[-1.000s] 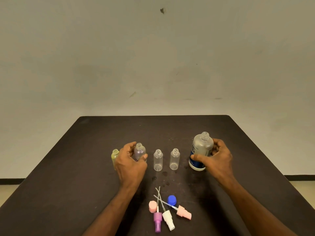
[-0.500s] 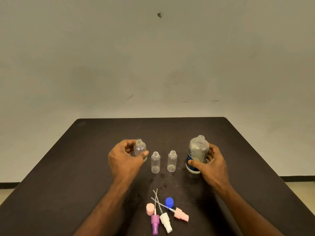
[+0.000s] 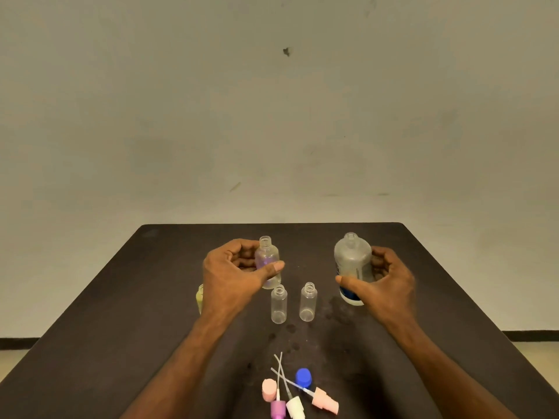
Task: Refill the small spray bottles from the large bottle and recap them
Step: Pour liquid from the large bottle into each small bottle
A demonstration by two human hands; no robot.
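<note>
— What do the left hand's fingers have hold of?

— The left hand (image 3: 233, 276) has its fingers (image 3: 242, 252) curled round the back of a small uncapped bottle (image 3: 267, 261) with a faint purple tint, and the thumb presses across its front. The bottle stands upright in the grip, above the worktop (image 3: 121, 297), left of centre.

— And the right?

— The right hand (image 3: 384, 282) wraps the large bottle (image 3: 352, 261), thumb across the near side just above the blue band at its base, fingers curled round the far right side. Its cap is off and it is upright, tipped only slightly. Whether its base touches the worktop I cannot tell.

— What lies between the hands?

— Two clear small bottles, one on the left (image 3: 279, 303) and one on the right (image 3: 308, 301), stand open-necked just beside each other on the worktop, nearer than the two held bottles. A yellowish bottle (image 3: 200, 297) shows partly behind the left wrist.

— And nearer still?

— A cluster of loose tops at the near edge: a pink round cap (image 3: 268, 389), a blue cap (image 3: 303, 377), a purple spray head (image 3: 278, 408), a white spray head (image 3: 295, 407) and a pink spray head (image 3: 325, 400), their thin dip tubes crossing. Damp spots mark the worktop between the clear bottles and the tops.
</note>
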